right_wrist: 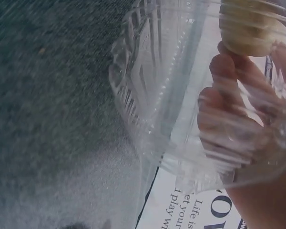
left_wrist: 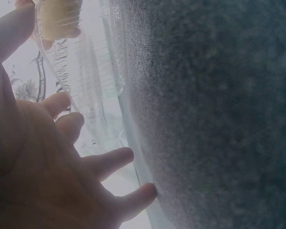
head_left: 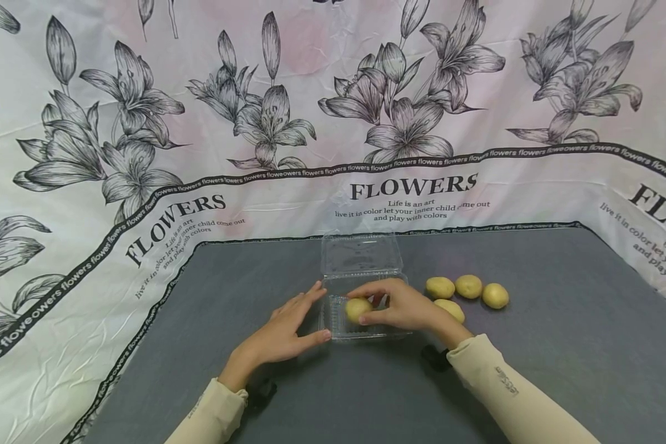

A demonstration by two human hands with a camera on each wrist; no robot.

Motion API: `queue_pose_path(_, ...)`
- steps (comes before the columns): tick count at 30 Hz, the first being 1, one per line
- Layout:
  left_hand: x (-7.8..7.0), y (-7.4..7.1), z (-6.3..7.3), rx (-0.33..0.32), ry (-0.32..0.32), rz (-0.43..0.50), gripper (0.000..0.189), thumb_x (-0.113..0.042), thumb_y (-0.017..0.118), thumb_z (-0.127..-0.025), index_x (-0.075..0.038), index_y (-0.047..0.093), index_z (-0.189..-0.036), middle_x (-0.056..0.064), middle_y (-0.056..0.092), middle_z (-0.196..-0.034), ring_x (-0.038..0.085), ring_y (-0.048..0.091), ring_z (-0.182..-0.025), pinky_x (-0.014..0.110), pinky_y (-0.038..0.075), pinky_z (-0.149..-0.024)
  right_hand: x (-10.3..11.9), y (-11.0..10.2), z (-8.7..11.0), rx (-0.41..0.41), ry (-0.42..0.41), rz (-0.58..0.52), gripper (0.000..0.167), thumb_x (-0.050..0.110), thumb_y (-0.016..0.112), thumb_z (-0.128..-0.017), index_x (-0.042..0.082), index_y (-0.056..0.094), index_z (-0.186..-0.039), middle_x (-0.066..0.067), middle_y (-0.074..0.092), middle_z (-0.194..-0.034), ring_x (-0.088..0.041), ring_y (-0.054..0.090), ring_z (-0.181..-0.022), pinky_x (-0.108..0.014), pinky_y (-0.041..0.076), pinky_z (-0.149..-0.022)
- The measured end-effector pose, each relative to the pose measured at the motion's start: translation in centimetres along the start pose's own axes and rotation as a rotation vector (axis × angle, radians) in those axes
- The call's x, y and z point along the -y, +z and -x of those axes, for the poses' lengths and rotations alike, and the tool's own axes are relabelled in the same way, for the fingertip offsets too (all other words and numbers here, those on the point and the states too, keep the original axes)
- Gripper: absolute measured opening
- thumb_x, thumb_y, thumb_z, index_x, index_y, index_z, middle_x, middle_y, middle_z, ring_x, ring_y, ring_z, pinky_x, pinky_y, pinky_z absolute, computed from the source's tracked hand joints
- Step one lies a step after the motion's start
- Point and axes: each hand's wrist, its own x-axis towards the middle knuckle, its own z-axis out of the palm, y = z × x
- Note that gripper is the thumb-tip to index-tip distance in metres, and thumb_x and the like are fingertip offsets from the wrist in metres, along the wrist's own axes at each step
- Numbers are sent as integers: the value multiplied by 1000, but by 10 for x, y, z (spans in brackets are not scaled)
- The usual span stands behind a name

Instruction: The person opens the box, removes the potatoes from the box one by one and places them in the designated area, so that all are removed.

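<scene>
A clear plastic clamshell container (head_left: 335, 330) stands on the grey table with its lid (head_left: 361, 254) raised at the back. Over its left half, my right hand (head_left: 402, 305) pinches a potato (head_left: 357, 311) between thumb and fingers. Through the ribbed plastic wall, the right wrist view shows the same potato (right_wrist: 250, 28) in the fingertips. My left hand (head_left: 280, 336) lies along the container's left side, fingers spread, thumb near the front corner. In the left wrist view, the left hand's fingers (left_wrist: 117, 160) extend beside the container wall (left_wrist: 90, 71).
Right of the container lie several potatoes: one (head_left: 440, 287) near it, one (head_left: 468, 286) behind, one (head_left: 496, 296) farthest right, and one (head_left: 451, 309) partly hidden by my right wrist. A flower-printed cloth (head_left: 288, 203) hangs behind the table (head_left: 244, 271).
</scene>
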Motion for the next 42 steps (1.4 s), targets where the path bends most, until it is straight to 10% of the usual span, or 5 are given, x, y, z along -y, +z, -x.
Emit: queue_pose_path(42, -1, 0, 1, -7, 15, -4, 84, -56, 61, -97, -27, 21, -164, -4, 9, -173, 42, 16, -157, 75, 14, -116, -1, -32, 42, -172, 46, 26, 48, 27, 81, -88, 20, 68, -134, 3, 72, -127, -11, 63, -95, -30, 54, -80)
